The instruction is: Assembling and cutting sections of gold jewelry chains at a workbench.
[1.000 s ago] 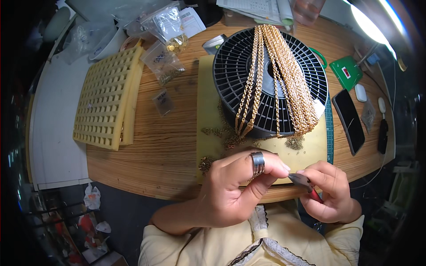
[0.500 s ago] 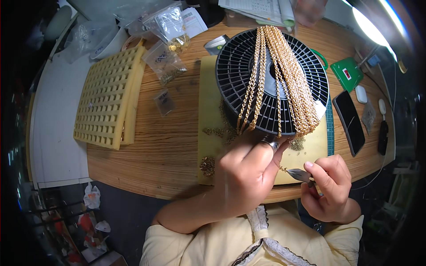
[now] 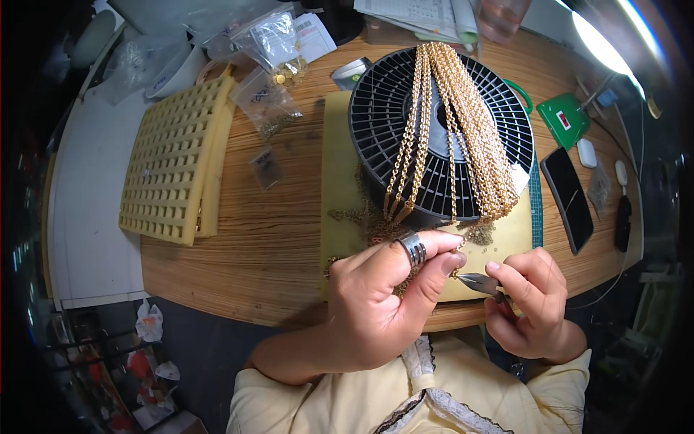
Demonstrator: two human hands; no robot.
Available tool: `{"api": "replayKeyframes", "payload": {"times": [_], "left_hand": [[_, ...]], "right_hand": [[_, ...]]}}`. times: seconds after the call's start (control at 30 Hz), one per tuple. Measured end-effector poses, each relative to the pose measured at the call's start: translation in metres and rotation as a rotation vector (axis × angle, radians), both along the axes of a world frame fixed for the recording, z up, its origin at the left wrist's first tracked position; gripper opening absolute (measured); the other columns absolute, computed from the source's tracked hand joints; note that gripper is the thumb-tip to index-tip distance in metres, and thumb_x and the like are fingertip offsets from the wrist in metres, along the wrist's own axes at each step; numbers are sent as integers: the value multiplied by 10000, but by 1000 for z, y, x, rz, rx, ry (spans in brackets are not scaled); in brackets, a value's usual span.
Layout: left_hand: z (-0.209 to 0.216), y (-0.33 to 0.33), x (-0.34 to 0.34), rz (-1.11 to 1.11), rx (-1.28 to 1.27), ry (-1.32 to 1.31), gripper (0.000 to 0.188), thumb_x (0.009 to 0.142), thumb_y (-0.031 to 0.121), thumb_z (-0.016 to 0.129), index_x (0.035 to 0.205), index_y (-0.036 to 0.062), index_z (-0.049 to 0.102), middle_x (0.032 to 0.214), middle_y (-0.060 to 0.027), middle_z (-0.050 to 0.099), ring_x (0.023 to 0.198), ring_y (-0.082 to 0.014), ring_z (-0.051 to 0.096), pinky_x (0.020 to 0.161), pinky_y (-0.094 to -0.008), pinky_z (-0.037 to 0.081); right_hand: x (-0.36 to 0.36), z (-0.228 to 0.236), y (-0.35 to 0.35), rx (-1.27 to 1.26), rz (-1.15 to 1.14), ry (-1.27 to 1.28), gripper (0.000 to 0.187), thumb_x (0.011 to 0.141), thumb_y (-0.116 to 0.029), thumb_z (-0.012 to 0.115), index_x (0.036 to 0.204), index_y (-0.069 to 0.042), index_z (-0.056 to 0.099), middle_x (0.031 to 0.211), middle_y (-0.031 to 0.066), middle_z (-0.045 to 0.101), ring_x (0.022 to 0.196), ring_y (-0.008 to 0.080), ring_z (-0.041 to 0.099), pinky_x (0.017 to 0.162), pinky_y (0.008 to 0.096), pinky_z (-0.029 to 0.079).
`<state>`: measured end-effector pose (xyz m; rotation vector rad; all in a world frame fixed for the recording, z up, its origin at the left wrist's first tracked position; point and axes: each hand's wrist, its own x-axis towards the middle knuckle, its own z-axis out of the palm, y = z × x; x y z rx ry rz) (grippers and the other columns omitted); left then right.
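Note:
A black spool [image 3: 372, 130] stands on a pale yellow mat [image 3: 334, 130], with many gold-coloured chains [image 3: 481, 145] draped over its top. Below the spool's front edge, my left hand [image 3: 387, 296] pinches a short end of gold chain [image 3: 455, 273] between thumb and forefinger. A wide slotted silver ring [image 3: 413, 248] sits on one of its fingers. My right hand [image 3: 533, 300] is closed round a pair of pliers [image 3: 481, 282], whose pointed jaws meet the chain end near my left thumb. Small loose rings [image 3: 481, 235] and a heap of chain [image 3: 354, 215] lie by the spool.
Yellow foam trays with square pockets [image 3: 173, 159] are stacked at left. Small plastic bags [image 3: 267, 101] lie behind them. On the right are a phone [image 3: 567, 195], a green lamp base [image 3: 562, 119] and a white case [image 3: 588, 152]. Papers [image 3: 412, 18] lie at the back.
My left hand has turned and its fingertips have come out from under the spool's edge, showing the pinched chain end. The pliers have shifted slightly left and up with my right hand.

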<state>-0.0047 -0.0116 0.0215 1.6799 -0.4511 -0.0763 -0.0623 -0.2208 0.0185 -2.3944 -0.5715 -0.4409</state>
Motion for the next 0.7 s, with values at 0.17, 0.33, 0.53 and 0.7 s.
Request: {"api": "replayKeyframes", "payload": {"times": [0.17, 0.33, 0.53, 0.7], "left_hand": [[3, 3, 0, -108, -147, 79, 140, 974, 59, 573, 1045, -61, 592, 933, -144, 697, 903, -184, 689, 820, -301, 555], [-2, 3, -5, -92, -308, 198, 139, 991, 68, 532, 1046, -50, 581, 958, -144, 689, 972, -188, 669, 847, -309, 541], [-3, 7, 2, -132, 133, -217, 231, 894, 10, 603, 1116, -49, 625, 1025, -173, 651, 947, -317, 633, 825, -371, 506], [-2, 10, -1, -89, 246, -368, 354, 834, -35, 613, 1187, -54, 608, 1093, -201, 588, 982, -380, 552, 860, -435, 468]], "right_hand": [[1, -1, -2, 17, 26, 35, 556, 549, -22, 697, 1104, -10, 669, 829, 79, 581, 649, 220, 511, 573, 331, 410], [3, -1, 2, -3, -3, -61, 561, 543, -16, 690, 1104, -9, 670, 836, 88, 578, 668, 228, 510, 575, 336, 406], [8, -2, 8, -174, -60, -269, 519, 565, -80, 682, 1081, -28, 697, 839, 72, 557, 684, 222, 491, 573, 339, 380], [8, 4, 9, -286, -84, -329, 502, 569, -94, 681, 1069, -50, 709, 850, 65, 555, 687, 207, 488, 565, 331, 357]]}}
